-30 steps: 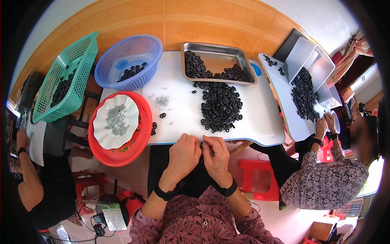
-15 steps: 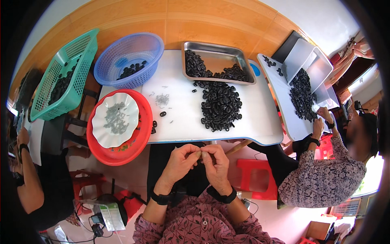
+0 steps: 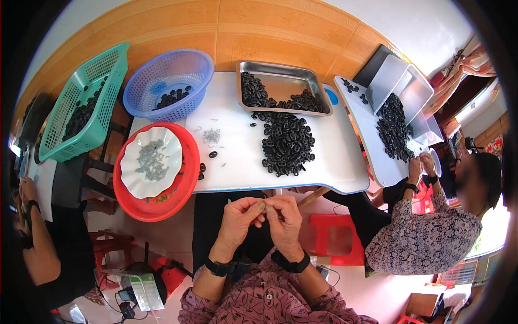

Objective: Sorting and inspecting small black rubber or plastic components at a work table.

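Observation:
My left hand (image 3: 241, 220) and my right hand (image 3: 284, 222) meet fingertip to fingertip over my lap, just off the table's near edge. Both are closed in a pinch, and whatever sits between the fingers is too small and hidden to name. Beyond them on the white table (image 3: 237, 167) lies a heap of small black oval pieces with holes (image 3: 287, 144). To its left is a scatter of small clear pieces (image 3: 211, 136). More clear pieces fill the middle of a white scalloped plate (image 3: 129, 167), which rests in a red basin (image 3: 120, 195).
A steel tray (image 3: 286, 69) with black pieces stands at the back. Left of it are a blue basket (image 3: 141, 92) and a green basket (image 3: 100, 121). Co-workers sit at either side; the right one's hands (image 3: 421, 166) are by another black heap (image 3: 393, 129). A red stool (image 3: 334, 237) stands right.
My hands stay pinched together, with the fingers slightly shifted. The table view has slid a little left. The right co-worker's hands have drawn closer together.

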Demonstrator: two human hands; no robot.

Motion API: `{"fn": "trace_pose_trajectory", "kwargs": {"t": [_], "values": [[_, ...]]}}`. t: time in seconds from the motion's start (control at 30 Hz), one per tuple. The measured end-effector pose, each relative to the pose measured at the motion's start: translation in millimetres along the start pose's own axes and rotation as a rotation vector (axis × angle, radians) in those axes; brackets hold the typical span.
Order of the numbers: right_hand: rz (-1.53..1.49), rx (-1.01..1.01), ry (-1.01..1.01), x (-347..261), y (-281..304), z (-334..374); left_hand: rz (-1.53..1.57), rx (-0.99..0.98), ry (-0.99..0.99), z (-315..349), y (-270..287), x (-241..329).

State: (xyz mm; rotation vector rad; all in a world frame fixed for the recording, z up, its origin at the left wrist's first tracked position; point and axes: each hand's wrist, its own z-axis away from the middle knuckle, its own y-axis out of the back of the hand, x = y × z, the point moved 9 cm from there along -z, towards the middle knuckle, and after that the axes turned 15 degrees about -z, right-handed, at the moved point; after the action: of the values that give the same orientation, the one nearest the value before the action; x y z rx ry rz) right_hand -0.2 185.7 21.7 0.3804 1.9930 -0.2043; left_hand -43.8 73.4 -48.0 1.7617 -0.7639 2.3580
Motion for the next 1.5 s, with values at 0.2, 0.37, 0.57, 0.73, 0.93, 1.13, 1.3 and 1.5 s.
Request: {"fn": "trace_pose_trajectory", "kwargs": {"t": [0.2,0.37,0.57,0.73,0.93,1.13,1.3,1.5], "values": [[-0.090,-0.072,-0.077,5.8,-8.5,-2.6,0.011,0.033,-0.006,1.4,7.4,-3.2],[0.017,-0.040,-0.060,5.2,11.5,-27.1,-0.008,0.086,0.022,4.1,9.8,0.1],[0.346,0.043,0.020,15.4,43.2,-75.0,-0.007,0.103,0.032,2.8,13.4,-5.3],[0.498,-0.001,0.115,17.8,37.1,-96.2,-0.013,0.103,0.036,2.9,16.9,-5.9],[0.618,-0.050,0.177,21.5,22.8,-112.0,-0.022,0.097,0.044,0.6,18.4,-7.7],[0.560,-0.136,0.206,24.2,14.0,-119.2,-0.004,0.088,0.050,-4.4,19.3,-10.8],[0.476,-0.091,0.206,13.7,21.9,-100.4,0.005,0.078,0.048,-9.2,20.3,-14.8],[0.442,-0.089,0.102,22.2,18.9,-82.4,0.004,0.057,0.089,-16.6,14.8,-19.6]]}}
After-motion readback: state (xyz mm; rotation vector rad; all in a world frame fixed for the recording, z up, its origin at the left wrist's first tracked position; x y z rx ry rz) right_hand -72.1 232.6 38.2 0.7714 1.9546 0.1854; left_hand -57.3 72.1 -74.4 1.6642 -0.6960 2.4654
